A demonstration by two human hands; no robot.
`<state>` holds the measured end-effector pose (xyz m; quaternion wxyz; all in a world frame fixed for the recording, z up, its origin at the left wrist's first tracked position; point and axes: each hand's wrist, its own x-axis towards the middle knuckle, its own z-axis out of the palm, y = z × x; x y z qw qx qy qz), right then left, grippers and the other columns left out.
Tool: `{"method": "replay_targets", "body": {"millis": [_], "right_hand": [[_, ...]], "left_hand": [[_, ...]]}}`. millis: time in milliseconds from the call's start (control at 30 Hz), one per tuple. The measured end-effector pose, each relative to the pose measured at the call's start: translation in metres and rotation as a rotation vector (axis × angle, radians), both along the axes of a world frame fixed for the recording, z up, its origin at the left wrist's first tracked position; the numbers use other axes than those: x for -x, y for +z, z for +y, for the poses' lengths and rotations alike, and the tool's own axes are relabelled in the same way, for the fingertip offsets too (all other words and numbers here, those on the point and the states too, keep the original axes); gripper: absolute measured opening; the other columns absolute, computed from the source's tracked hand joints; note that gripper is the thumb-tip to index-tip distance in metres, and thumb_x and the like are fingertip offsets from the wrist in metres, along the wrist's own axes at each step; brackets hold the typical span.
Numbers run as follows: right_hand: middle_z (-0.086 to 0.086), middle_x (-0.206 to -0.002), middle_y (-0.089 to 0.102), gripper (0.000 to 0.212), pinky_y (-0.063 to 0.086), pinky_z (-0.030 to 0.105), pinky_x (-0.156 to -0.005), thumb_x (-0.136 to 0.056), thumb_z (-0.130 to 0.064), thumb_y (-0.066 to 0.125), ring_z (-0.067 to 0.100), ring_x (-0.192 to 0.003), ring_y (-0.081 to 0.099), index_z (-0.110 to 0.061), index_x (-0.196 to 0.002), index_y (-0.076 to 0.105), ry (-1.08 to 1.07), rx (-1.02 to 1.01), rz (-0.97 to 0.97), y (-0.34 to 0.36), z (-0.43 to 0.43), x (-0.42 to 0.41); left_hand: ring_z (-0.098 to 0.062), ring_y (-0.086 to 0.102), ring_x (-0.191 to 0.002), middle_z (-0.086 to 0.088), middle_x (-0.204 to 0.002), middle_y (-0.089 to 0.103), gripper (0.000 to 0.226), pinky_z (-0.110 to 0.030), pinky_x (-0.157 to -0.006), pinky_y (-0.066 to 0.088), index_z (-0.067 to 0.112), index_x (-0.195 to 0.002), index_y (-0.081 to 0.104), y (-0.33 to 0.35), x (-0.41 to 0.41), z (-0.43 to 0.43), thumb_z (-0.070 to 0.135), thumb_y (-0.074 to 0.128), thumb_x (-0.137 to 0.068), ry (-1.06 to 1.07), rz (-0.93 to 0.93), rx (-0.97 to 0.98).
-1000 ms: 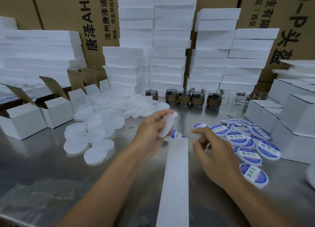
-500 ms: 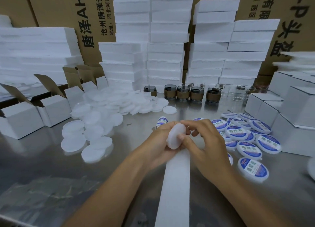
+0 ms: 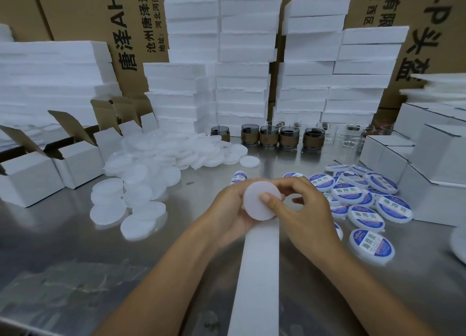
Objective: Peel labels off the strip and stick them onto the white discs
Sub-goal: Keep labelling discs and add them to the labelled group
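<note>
A long white backing strip (image 3: pixel 257 285), flat and papery, is laid up the middle of the brushed steel tabletop (image 3: pixel 189 247) toward the hands. No label can be made out on its visible length. At its far end a white disc (image 3: pixel 259 204) is held just above the tabletop. It is cupped from the left by the left hand (image 3: pixel 227 209), whose grip is closed round its rim. It is pinched from the right by the right hand (image 3: pixel 305 209), with the thumb laid on the blank face and the fingers curled behind. Whether a label sits on the hidden face cannot be told.

A label could be set off-centre or creased if the disc is allowed to turn in the grip while it is pressed. Air could be trapped if pressure is applied at one spot only. The disc looks light and smooth, so it could be squeezed out of the fingers. The loose strip could be dragged askew by a forearm.

The disc is matte, round and thin. To the right, labelled discs (image 3: pixel 367 214) with glossy blue-and-white faces are scattered and overlapping. To the left, blank discs (image 3: pixel 151 164) are heaped. Open white cartons (image 3: pixel 30 179) with brown flaps are lined up farther left. Beyond, glass cups (image 3: pixel 290 136) in brown sleeves are set in a row before stacks of rough-edged foam slabs (image 3: pixel 242 58) and printed cardboard boxes (image 3: pixel 75 20).
</note>
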<state>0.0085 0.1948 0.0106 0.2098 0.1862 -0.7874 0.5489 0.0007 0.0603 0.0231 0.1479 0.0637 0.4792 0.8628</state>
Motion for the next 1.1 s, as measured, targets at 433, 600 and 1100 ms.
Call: {"method": "replay_targets", "body": {"millis": [433,600,1100], "right_hand": [[-0.015,-0.083,0.060,0.004,0.037,0.002,-0.064,-0.089,-0.030,0.056,-0.008,-0.079,0.053,-0.034,-0.087,0.054,-0.089,0.126,-0.006,-0.006,0.002,0.007],[-0.015,-0.087,0.060,0.020,0.043,0.021,-0.072,-0.093,-0.036,0.046,0.002,-0.082,0.054,-0.040,-0.111,0.055,-0.118,-0.178,-0.130,-0.016,0.010,0.012],[-0.024,-0.093,0.066,0.016,0.038,-0.003,-0.064,-0.089,-0.018,0.059,-0.020,-0.089,0.055,-0.024,-0.098,0.070,-0.002,0.037,-0.155,-0.005,0.006,0.006]], "left_hand": [[-0.029,0.069,-0.082,-0.017,-0.087,0.067,0.026,-0.038,-0.081,0.057,0.003,-0.101,0.063,-0.004,0.004,-0.010,0.019,0.056,-0.082,0.113,0.005,-0.141],[-0.023,0.066,-0.069,-0.013,-0.078,0.065,0.012,-0.034,-0.071,0.056,0.007,-0.096,0.059,-0.003,0.009,-0.018,0.002,0.049,-0.093,0.416,0.007,-0.027],[-0.022,0.067,-0.072,-0.009,-0.084,0.070,0.019,-0.027,-0.074,0.055,0.004,-0.089,0.068,-0.008,0.006,-0.008,0.022,0.062,-0.090,0.468,-0.040,0.531]]}}
